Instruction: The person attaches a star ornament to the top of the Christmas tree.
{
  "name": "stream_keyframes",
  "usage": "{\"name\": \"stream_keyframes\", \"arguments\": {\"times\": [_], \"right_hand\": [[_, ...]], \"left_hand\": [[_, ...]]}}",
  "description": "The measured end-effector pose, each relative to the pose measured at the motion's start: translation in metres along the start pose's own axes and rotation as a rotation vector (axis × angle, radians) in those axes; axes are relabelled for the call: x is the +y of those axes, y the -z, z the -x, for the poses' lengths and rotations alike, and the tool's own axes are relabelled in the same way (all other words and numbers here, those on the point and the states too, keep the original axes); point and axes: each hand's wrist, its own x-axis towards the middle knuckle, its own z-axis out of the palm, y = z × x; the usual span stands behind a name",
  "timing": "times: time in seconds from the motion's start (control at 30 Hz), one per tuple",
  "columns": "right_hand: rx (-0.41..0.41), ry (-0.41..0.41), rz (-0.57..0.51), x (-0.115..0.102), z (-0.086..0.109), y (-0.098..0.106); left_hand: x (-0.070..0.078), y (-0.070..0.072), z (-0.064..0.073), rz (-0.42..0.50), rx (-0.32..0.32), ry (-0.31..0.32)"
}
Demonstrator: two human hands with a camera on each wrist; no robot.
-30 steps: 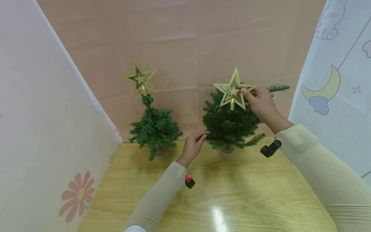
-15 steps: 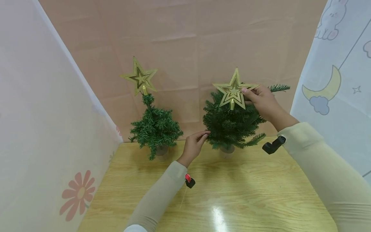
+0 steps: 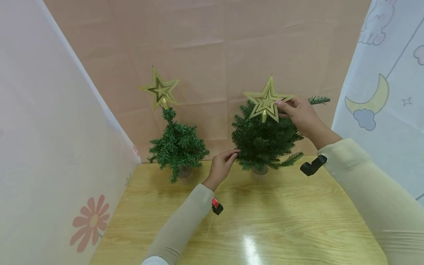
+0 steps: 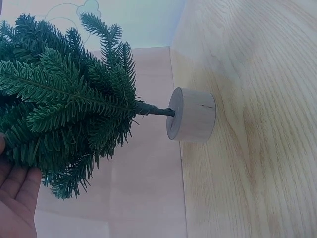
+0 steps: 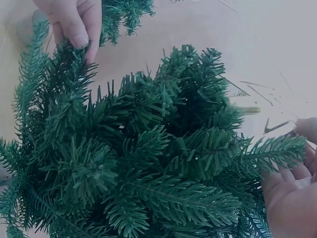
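Observation:
In the head view my right hand (image 3: 304,117) grips a gold star topper (image 3: 267,100) by its right point, thumb in front. The star, tilted, appears over the upper part of a small dark green Christmas tree (image 3: 265,143); its short tube hangs below, and whether that tube touches the tree cannot be seen. My left hand (image 3: 219,168) pinches a branch tip on the tree's left side, as the right wrist view also shows. Foliage hides much of the star in the right wrist view. A round wooden base (image 4: 193,115) carries the tree's thin trunk.
To the left stands a second, smaller tree (image 3: 179,143) with its own gold star (image 3: 160,89) on top. Both trees are near the back edge of the wooden table (image 3: 281,217). A pink cloth (image 3: 198,66) hangs behind, with printed white cloths at both sides.
The held star has risen slightly and leaned back a little. My right forearm shifted slightly to the right. The left hand stays at the same branch.

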Motion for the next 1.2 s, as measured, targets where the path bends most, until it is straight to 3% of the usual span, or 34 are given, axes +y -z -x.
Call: {"name": "stream_keyframes", "arguments": {"times": [0.2, 0.47, 0.83, 1.2], "right_hand": [[0.044, 0.031, 0.022, 0.0032, 0.0008, -0.0031], [0.107, 0.022, -0.106, 0.0010, 0.0056, -0.0070], [0.150, 0.016, -0.085, 0.0006, 0.0041, -0.0077], [0.057, 0.013, -0.095, -0.0019, -0.0011, -0.0092]], "left_hand": [[-0.0026, -0.0005, -0.0022, 0.009, 0.001, -0.006], [-0.0031, -0.0004, -0.0010, 0.012, -0.004, 0.004], [-0.0027, 0.0001, -0.0022, 0.004, -0.004, -0.005], [-0.0015, 0.0021, -0.0044, -0.014, -0.024, 0.008]]}}
